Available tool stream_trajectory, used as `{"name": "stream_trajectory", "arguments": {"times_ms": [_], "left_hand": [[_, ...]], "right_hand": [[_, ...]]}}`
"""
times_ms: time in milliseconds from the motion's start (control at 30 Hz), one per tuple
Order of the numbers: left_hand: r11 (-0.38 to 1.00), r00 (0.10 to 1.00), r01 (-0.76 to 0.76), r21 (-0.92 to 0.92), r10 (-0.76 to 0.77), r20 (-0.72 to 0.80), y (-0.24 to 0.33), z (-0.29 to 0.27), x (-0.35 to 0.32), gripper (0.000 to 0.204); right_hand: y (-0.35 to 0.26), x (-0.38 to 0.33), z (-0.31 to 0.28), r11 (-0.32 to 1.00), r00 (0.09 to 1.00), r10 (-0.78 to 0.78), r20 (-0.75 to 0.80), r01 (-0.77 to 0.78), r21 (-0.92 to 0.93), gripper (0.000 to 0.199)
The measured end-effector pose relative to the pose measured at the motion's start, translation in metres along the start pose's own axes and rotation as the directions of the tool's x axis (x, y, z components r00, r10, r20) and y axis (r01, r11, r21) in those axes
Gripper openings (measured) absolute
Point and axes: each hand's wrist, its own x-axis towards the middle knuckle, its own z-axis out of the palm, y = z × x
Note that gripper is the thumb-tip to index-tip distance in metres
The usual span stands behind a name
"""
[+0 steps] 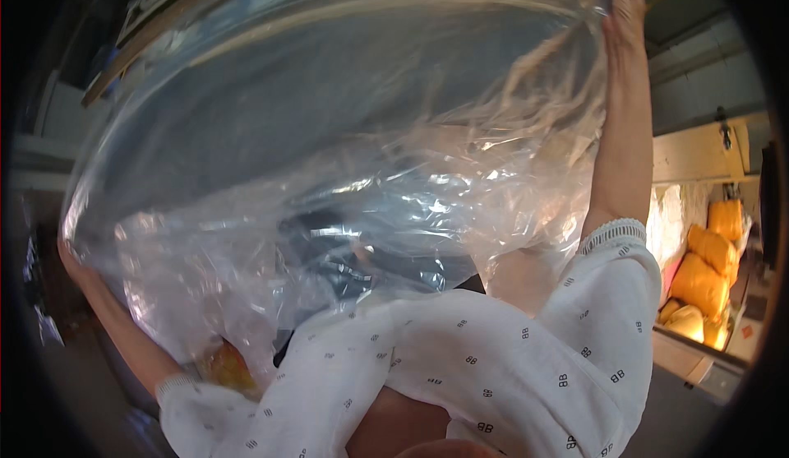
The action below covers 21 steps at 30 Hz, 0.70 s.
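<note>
Sheeting [345, 129], clear plastic, spread wide, long axis rising rightward

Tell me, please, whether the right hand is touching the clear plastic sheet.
Touching. The head view shows the right hand at the edge of the clear plastic sheet, whose folds draw together against it.

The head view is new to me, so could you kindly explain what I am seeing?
There is no machine: a person works bare-handed. The camera sits on their head, looking down through a fisheye lens, so straight edges bend. The white patterned shirt is the wearer's. A wide sheet of clear plastic film spreads between the hands: the right hand grips its upper edge; the left hand is at its left edge, fingers unclear. The film obscures any surface behind it. Yellow-orange bundles sit at right.
</note>
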Motion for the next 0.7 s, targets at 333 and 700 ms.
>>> {"name": "stream_trajectory", "arguments": {"times_ms": [333,700], "left_hand": [[0.599,0.866,-0.227,0.768,0.485,-0.122,-0.091,0.121,0.169,0.033],[0.698,0.891,-0.317,0.642,0.452,-0.051,-0.093,0.125,0.206,0.031]], "right_hand": [[0.141,-0.011,-0.069,0.911,0.999,0.037,-0.037,-0.049,-0.408,0.023],[0.158,0.019,-0.063,0.838,0.997,0.074,0.011,-0.056,-0.543,0.029]]}}
